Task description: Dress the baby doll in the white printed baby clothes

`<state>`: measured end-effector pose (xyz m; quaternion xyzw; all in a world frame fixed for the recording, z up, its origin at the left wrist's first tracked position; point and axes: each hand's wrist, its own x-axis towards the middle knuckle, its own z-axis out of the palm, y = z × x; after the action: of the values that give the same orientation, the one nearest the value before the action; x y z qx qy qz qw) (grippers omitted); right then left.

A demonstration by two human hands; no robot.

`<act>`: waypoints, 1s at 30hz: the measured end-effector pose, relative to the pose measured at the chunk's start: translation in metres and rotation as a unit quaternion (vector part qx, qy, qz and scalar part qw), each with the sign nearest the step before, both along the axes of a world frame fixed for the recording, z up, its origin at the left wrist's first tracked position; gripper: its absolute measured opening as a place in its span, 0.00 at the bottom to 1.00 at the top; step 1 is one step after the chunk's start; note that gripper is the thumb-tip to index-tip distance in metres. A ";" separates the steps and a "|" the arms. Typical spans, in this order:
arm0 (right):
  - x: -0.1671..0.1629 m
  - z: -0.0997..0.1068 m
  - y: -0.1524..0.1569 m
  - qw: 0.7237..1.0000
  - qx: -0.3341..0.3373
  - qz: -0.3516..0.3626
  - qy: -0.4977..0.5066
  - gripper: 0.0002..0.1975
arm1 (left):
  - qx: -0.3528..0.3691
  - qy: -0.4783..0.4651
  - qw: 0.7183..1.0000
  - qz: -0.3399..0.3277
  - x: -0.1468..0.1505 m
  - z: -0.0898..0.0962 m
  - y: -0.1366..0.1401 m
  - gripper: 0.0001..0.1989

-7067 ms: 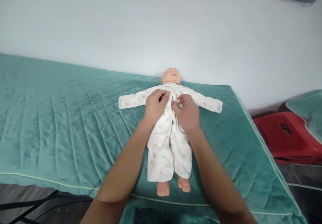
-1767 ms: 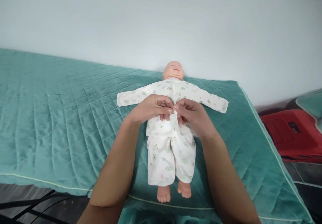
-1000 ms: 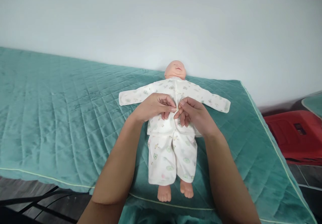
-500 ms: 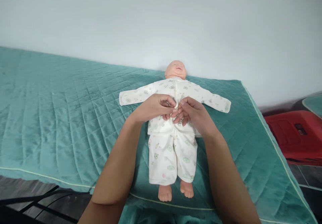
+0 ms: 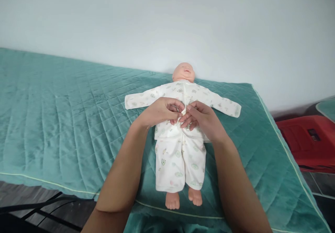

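Observation:
A baby doll (image 5: 184, 72) lies on its back, dressed in a white printed long-sleeved shirt (image 5: 167, 130) and matching trousers (image 5: 170, 163). Its sleeves stretch out to both sides and its bare feet point toward me. Over the middle of the shirt front, my left hand (image 5: 167, 110) pinches the edge of the shirt's front opening between thumb and fingers. Close beside it, my right hand (image 5: 200, 116) grips the opposite edge the same way. The fingertips nearly meet, and whatever fastener lies between them is too small to make out.
A green quilted cover (image 5: 65, 121) spreads over the bed beneath the doll, against a pale wall (image 5: 157, 23). To the right stands a red plastic chair (image 5: 306, 138). Black metal bars (image 5: 39, 208) show at the lower left above a dark floor.
Both hands stay at the shirt front with only slight finger shifts. A little more of the cloth edge shows between the fingertips. The whole view has drifted marginally.

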<state>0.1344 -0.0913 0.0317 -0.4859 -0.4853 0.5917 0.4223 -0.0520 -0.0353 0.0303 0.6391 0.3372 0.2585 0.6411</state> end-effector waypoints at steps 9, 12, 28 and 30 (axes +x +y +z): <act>-0.001 -0.005 0.000 1.000 0.009 -0.004 -0.002 0.16 | 0.025 0.033 0.999 -0.011 -0.004 0.003 -0.001 0.08; -0.002 -0.004 0.000 1.000 0.008 -0.008 0.000 0.16 | 0.042 0.033 0.998 -0.016 -0.005 0.002 0.001 0.07; -0.007 -0.003 -0.001 0.998 0.008 -0.012 -0.060 0.14 | 0.085 0.072 0.993 -0.042 -0.005 0.008 -0.001 0.12; -0.007 -0.003 -0.002 0.998 0.008 -0.012 -0.067 0.14 | 0.082 0.077 0.993 -0.035 -0.003 0.007 -0.002 0.12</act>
<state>0.1276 -0.0929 0.0288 -0.5270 -0.5111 0.5490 0.3995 -0.0547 -0.0371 0.0377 0.7191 0.3405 0.2132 0.5670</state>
